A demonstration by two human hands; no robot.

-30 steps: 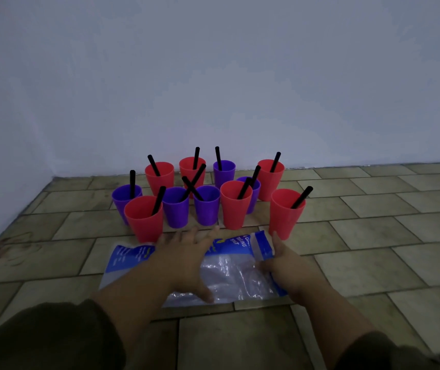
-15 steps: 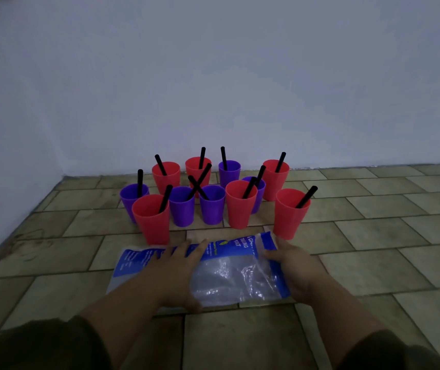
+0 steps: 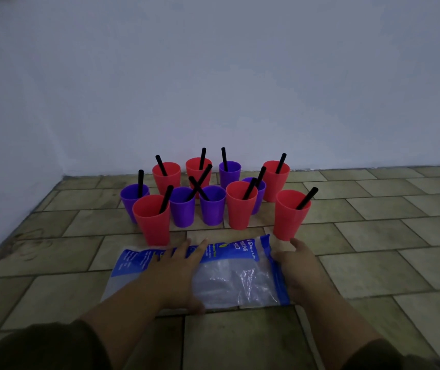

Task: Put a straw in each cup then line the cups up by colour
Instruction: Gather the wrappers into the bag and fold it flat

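Cups (image 3: 241, 209): red and purple mixed on floor (image 3: 373, 236), black straw (image 3: 306, 198) in each; unmoved.
Plastic bag (image 3: 240, 281): flat, just before cups.
Left hand (image 3: 176, 276): fingers spread, still pressing bag.
Right hand (image 3: 297, 268): flat at bag's right edge.
Meaning: straws done, sorting unstarted.

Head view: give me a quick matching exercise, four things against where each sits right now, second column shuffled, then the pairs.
Things
1. left hand
2. right hand
3. leftmost purple cup
4. front-right red cup

Places
A. at the right end of the group, just beyond the right hand's fingertips
B. flat on top of the plastic bag
C. partly hidden behind the front-left red cup
D. at the bag's right edge

Pairs: 1-B, 2-D, 3-C, 4-A
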